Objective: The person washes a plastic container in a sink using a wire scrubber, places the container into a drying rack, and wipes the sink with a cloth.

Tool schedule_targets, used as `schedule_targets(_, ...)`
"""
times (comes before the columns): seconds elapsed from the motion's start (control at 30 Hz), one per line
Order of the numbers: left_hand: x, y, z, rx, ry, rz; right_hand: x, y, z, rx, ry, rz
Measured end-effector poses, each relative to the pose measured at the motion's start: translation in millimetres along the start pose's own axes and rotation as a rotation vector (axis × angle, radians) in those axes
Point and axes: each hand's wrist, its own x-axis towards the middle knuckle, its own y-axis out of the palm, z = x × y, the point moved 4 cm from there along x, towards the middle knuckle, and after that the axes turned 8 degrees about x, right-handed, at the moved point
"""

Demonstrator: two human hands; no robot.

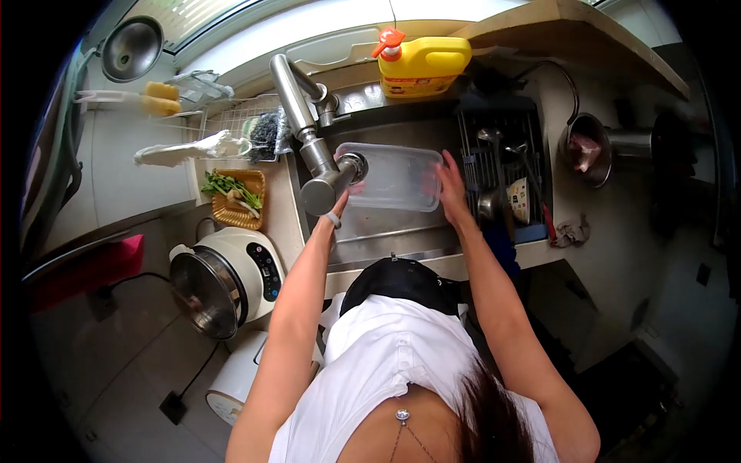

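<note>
A clear rectangular plastic container (394, 179) is held level over the metal sink (370, 233), between my two hands. My right hand (453, 187) grips its right end, with some fingers showing blurred through the plastic. At the left end, my left hand (342, 204) holds it; the faucet head covers much of this hand. The steel faucet (315, 158) reaches over the container's left edge. Whether water is running cannot be made out.
Behind the sink stands a yellow pump jug (426, 69). A dish rack (469, 150) with ladles is on the right, beyond it a pan (600, 171) holding meat. Leftward are a basket of greens (251, 185), a wire rack (224, 123) and an electric cooker (239, 270).
</note>
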Motion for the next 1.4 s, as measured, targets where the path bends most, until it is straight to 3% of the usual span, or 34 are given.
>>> schedule_targets(0.07,7.1,2.6,5.0,-0.010,0.033,0.042,-5.1,3.5,-6.2,0.224,0.164,0.086)
schedule_targets(0.13,-5.8,11.0,-32.7,0.385,0.433,-0.126,-9.2,8.2,-3.4,0.324,0.178,0.108)
schedule_targets(0.2,3.0,14.7,-21.9,0.497,0.379,-0.120,-13.7,19.0,-2.3,0.426,0.194,0.135)
schedule_targets(0.33,4.4,51.3,-21.4,1.010,0.571,-0.433,-27.6,50.6,-5.5,0.452,0.160,0.058)
schedule_targets(0.4,12.7,73.8,-6.9,1.259,0.108,-0.317,-32.3,62.3,-8.5,0.464,0.116,0.002)
schedule_targets(0.47,13.9,94.2,5.4,1.158,0.130,-0.200,-33.9,69.3,-14.6,0.488,0.149,-0.014)
schedule_targets(0.53,4.7,111.1,0.1,1.055,0.152,-0.087,-28.4,71.8,-23.5,0.447,-0.031,0.037)
schedule_targets(0.6,-14.2,125.7,-12.2,1.021,0.276,0.080,-27.9,73.5,-24.9,0.472,-0.032,-0.022)
schedule_targets(0.63,-8.6,131.8,0.9,1.384,0.321,0.223,-27.7,73.2,-22.9,0.457,-0.047,-0.009)
schedule_targets(0.67,-12.6,132.2,6.1,1.383,0.319,0.221,-27.3,72.0,-20.4,0.442,-0.061,0.005)
schedule_targets(0.73,-36.9,135.3,-5.0,0.764,0.578,0.382,-17.9,66.8,-22.9,0.495,0.001,-0.056)
schedule_targets(0.8,-56.1,123.8,-31.8,0.731,0.548,0.310,-10.9,57.2,-28.0,0.466,0.015,-0.056)
schedule_targets(0.87,-71.4,109.0,-47.0,0.599,0.422,0.598,-4.4,44.0,-14.4,0.458,0.043,-0.163)
schedule_targets(0.9,-79.5,98.5,-48.0,0.761,0.624,0.508,-1.4,38.4,-6.0,0.426,0.049,-0.126)
schedule_targets(1.0,-74.6,74.2,-37.7,0.885,0.561,0.464,-5.7,37.3,-2.4,0.346,0.059,-0.083)
schedule_targets(1.03,-65.9,62.8,-32.0,0.881,0.591,0.272,-8.8,34.0,-2.8,0.336,0.073,-0.096)
schedule_targets(1.07,-59.1,51.9,-22.0,0.880,0.592,0.271,-12.8,30.6,-4.0,0.325,0.089,-0.108)
schedule_targets(1.13,-47.7,23.4,-26.6,1.198,0.154,0.170,-21.4,24.3,-3.8,0.290,0.117,-0.104)
schedule_targets(1.17,-38.6,12.6,-8.7,1.196,0.156,0.170,-24.8,21.5,-3.6,0.257,0.145,-0.098)
schedule_targets(1.23,-22.3,-9.8,27.3,1.138,0.515,-0.237,-29.9,16.7,-6.2,0.229,0.162,-0.096)
schedule_targets(1.27,-22.6,-8.7,16.8,1.140,0.517,-0.236,-31.2,14.8,-9.8,0.201,0.183,-0.093)
schedule_targets(1.3,-24.1,-9.5,1.1,0.974,0.350,-0.167,-32.6,12.7,-11.7,0.174,0.149,-0.101)
schedule_targets(1.37,-30.3,-6.8,-22.8,0.818,0.201,0.029,-34.2,9.5,-14.9,0.182,0.168,-0.122)
schedule_targets(1.4,-31.1,-5.0,-27.7,0.820,0.202,0.029,-33.2,4.7,-19.5,0.188,0.186,-0.142)
